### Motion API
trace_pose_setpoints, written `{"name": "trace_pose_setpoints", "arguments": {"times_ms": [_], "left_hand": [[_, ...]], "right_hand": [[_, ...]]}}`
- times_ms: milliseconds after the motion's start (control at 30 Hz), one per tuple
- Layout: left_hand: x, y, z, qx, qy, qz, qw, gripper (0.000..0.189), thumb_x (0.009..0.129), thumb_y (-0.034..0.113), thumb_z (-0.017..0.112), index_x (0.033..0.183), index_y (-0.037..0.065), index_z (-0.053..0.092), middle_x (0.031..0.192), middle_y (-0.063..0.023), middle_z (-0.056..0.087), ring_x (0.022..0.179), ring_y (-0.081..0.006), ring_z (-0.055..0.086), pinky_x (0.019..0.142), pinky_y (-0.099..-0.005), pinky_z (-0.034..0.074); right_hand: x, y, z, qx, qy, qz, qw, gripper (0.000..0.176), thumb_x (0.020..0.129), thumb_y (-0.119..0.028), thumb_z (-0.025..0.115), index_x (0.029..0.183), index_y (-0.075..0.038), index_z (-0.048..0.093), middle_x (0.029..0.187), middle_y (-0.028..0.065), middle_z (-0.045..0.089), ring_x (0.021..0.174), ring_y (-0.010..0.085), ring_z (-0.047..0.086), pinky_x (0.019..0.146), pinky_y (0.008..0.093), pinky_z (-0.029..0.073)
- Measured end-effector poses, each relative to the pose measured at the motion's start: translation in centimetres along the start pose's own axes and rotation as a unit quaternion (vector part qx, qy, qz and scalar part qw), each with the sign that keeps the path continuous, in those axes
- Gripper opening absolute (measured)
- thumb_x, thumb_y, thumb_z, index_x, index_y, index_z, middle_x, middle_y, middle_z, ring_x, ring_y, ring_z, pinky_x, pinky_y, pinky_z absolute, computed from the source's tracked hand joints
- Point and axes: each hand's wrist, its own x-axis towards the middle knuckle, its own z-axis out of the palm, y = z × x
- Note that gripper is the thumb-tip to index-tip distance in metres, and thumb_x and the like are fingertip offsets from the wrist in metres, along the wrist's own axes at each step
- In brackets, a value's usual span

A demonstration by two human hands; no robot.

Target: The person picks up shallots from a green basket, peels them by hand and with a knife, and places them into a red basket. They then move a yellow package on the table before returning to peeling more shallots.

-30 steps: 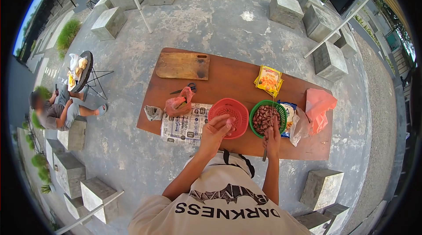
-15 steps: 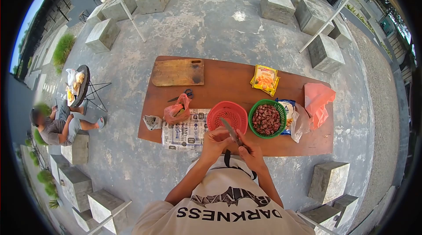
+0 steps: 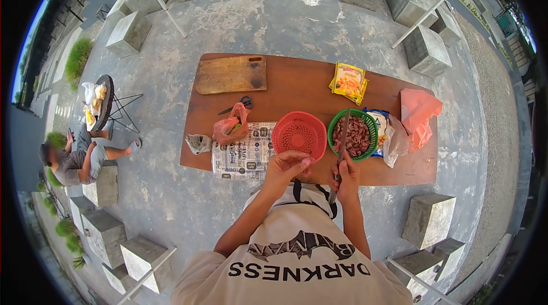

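My left hand (image 3: 286,168) is at the near rim of the red basket (image 3: 299,136), its fingers pinched on a small pinkish piece that looks like a shallot. In my right hand (image 3: 346,178) is a knife (image 3: 343,135), its blade pointing away from me over the left side of the green basket (image 3: 374,133). That basket holds many reddish shallots (image 3: 357,135). Holes show in the bottom of the red basket, which stands just left of the green one. Printed paper (image 3: 244,153) lies to the left, under a pink bag (image 3: 230,124).
On the brown table (image 3: 302,88) lie a cutting board (image 3: 230,74), scissors (image 3: 246,101), yellow packets (image 3: 349,82), a blue-white packet (image 3: 379,117), a clear bag (image 3: 395,144) and a pink sheet (image 3: 419,115). A person (image 3: 77,165) sits at far left beside a small round table (image 3: 106,102).
My hands have moved apart. The knife has swung right, from beside my left hand to over the green basket. The view has shifted, so the table appears higher.
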Motion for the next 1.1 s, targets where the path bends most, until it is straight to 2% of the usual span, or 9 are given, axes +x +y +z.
{"name": "trace_pose_setpoints", "arguments": {"times_ms": [67,133,233,433,467,500,600,733,1100], "left_hand": [[0.1,0.3,-0.4,-0.008,-0.007,-0.02,1.0,0.019,0.086,0.002,0.06,0.104,-0.004,0.063,0.098,-0.014,0.067,0.078,-0.0175,0.064,0.073,-0.0291,0.053],[0.1,0.1,-0.8,-0.031,-0.007,-0.026,0.999,0.02,0.086,0.001,0.059,0.105,-0.004,0.063,0.1,-0.0142,0.066,0.079,-0.0183,0.064,0.074,-0.03,0.054],[0.1,-0.4,-1.4,-0.062,-0.002,-0.034,0.998,0.023,0.087,0.001,0.055,0.109,-0.005,0.061,0.105,-0.0161,0.064,0.083,-0.0214,0.065,0.077,-0.0319,0.055],[0.2,-0.2,-1.5,-0.07,-0.008,-0.048,0.996,0.025,0.088,0.002,0.056,0.111,-0.005,0.059,0.11,-0.0186,0.062,0.088,-0.0233,0.066,0.08,-0.0313,0.055],[0.1,0.0,-1.5,-0.055,-0.01,-0.048,0.997,0.026,0.088,0.002,0.058,0.112,-0.006,0.058,0.11,-0.017,0.062,0.091,-0.0239,0.065,0.082,-0.0318,0.054],[0.0,0.1,-1.3,-0.055,-0.003,-0.057,0.997,0.026,0.088,0.002,0.058,0.112,-0.006,0.058,0.11,-0.017,0.062,0.091,-0.0239,0.065,0.082,-0.0318,0.054],[0.0,-0.2,-1.4,-0.015,0.008,-0.044,0.999,0.028,0.084,-0.003,0.061,0.112,-0.005,0.058,0.11,-0.0146,0.062,0.097,-0.0254,0.064,0.086,-0.0329,0.053],[0.1,-0.4,-0.9,0.02,0.015,-0.026,0.999,0.034,0.078,-0.009,0.065,0.112,-0.004,0.058,0.106,-0.0126,0.062,0.099,-0.0247,0.063,0.086,-0.0332,0.053],[0.6,-1.7,-0.3,0.092,0.0,0.019,0.996,0.037,0.071,-0.017,0.067,0.106,-0.004,0.062,0.099,-0.0105,0.062,0.097,-0.0207,0.062,0.087,-0.0326,0.053]], "right_hand": [[1.3,-0.1,-1.6,0.025,0.061,0.006,0.998,0.043,0.096,-0.029,0.051,0.134,-0.008,0.048,0.069,-0.0045,0.038,0.047,0.0038,0.032,0.038,0.0187,0.025],[3.3,1.1,-4.4,0.064,0.15,0.017,0.987,0.022,0.096,-0.034,0.049,0.1,-0.013,0.052,0.068,-0.0019,0.041,0.044,0.0054,0.033,0.035,0.018,0.024],[5.6,4.0,-9.3,0.058,0.208,0.048,0.975,0.023,0.096,-0.036,0.049,0.087,-0.015,0.046,0.068,-0.0022,0.042,0.045,0.0059,0.033,0.036,0.0185,0.024],[6.5,6.3,-12.7,0.082,0.267,0.111,0.954,0.024,0.096,-0.037,0.049,0.085,-0.016,0.046,0.067,-0.0021,0.042,0.044,0.007,0.034,0.037,0.0203,0.026],[6.3,7.1,-13.7,0.091,0.257,0.105,0.956,0.017,0.097,-0.034,0.049,0.102,-0.019,0.055,0.07,-0.0024,0.044,0.046,0.0069,0.035,0.038,0.0197,0.026],[6.0,7.2,-13.5,0.091,0.262,0.115,0.954,0.017,0.097,-0.034,0.049,0.102,-0.019,0.055,0.07,-0.0024,0.044,0.046,0.0069,0.035,0.038,0.0197,0.026],[5.4,6.3,-12.7,0.023,0.256,0.081,0.963,0.043,0.098,-0.021,0.047,0.14,-0.024,0.041,0.088,0.0006,0.052,0.052,0.0075,0.039,0.041,0.0189,0.03],[5.5,6.6,-13.2,-0.009,0.246,0.057,0.968,0.038,0.096,-0.013,0.049,0.133,-0.018,0.051,0.106,0.0037,0.058,0.057,0.0081,0.044,0.045,0.0187,0.035],[5.6,6.9,-13.8,0.03,0.263,0.058,0.963,0.045,0.098,-0.016,0.046,0.141,-0.024,0.039,0.106,0.004,0.06,0.054,0.0076,0.041,0.045,0.0184,0.033]]}}
